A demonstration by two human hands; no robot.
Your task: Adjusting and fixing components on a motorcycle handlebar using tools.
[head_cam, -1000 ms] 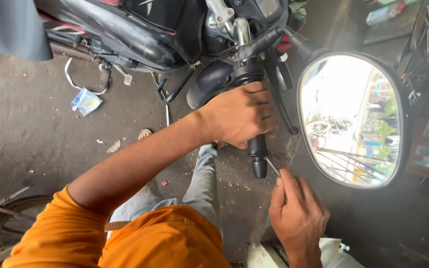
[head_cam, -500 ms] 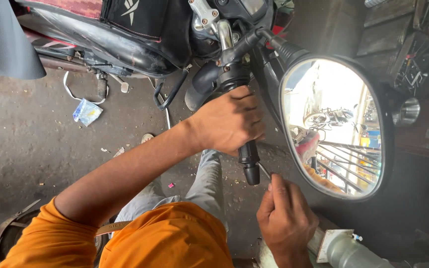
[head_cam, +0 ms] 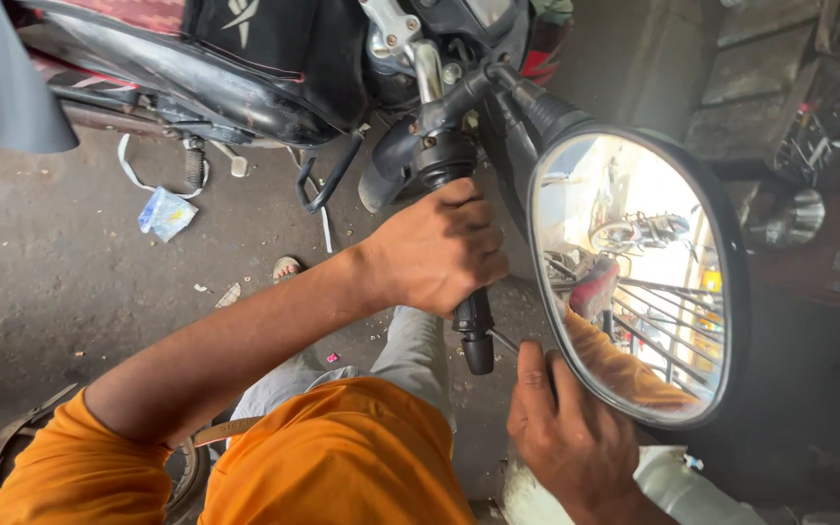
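Here the left hand (head_cam: pixel 439 253) grips the handlebar grip (head_cam: pixel 473 335) (right hand (head_cam: pixel 571 437) just below).

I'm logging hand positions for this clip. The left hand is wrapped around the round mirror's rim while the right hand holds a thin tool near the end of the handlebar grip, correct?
Not quite. In the head view, the left hand is wrapped around the black handlebar grip, not the mirror's rim. The round mirror sits just beside it, untouched by that hand. The right hand does hold a thin tool near the grip's end.

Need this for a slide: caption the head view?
Left hand grips handlebar grip; right hand holds thin tool beside mirror.
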